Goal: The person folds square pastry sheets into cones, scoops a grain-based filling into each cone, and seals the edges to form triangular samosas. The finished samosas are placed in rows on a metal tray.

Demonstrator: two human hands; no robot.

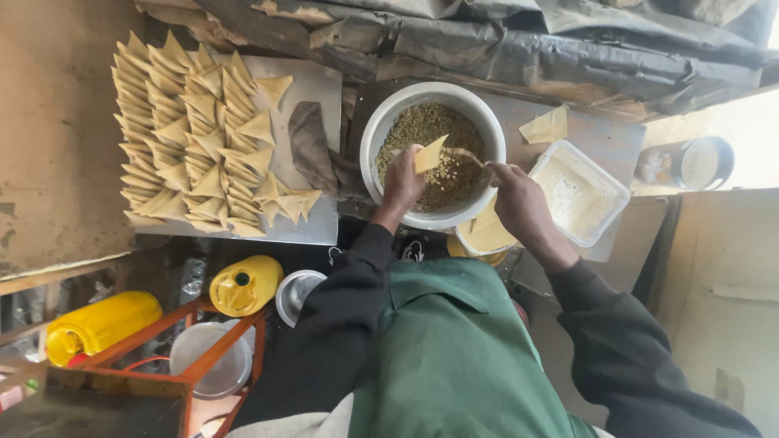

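My left hand (402, 182) holds a folded pastry cone (429, 153) over a large white bowl (381, 122) of green-brown filling (422, 126). My right hand (519, 199) grips a spoon (464, 154) that dips into the filling beside the cone. A stack of pale pastry sheets (489, 230) lies on a container just below the bowl, under my right wrist. A white rectangular tub (580, 195) with pale paste sits to the right.
Several folded triangular pastries (199, 138) are piled on a metal tray (312, 89) at left, beside a dark cloth (312, 146). A loose pastry piece (545, 126) lies on the table. Yellow jugs (243, 284), metal bowls (296, 294) and an orange frame (162, 341) stand below.
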